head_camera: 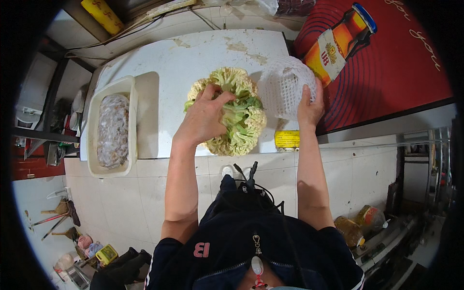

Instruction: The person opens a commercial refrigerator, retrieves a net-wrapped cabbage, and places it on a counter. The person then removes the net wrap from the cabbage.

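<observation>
A large cauliflower (241,121) lies stem side up near the front edge of the worn white worktop (174,65). My left hand (206,116) grips it from above, fingers bent around its stem, whose middle they partly hide. To the right, my right hand (312,105) holds a white foam mesh basket-shaped net (284,87) by its right side, thumb on the near face and fingers behind. The net stands apart from the cauliflower.
At the left, a cream plastic tub (134,127) holds a plastic-wrapped bundle (113,130). A red surface (377,83) with a printed beer picture adjoins at the right. A yellow label (287,139) is on the front edge. Oil jugs (348,230) stand on the lower right.
</observation>
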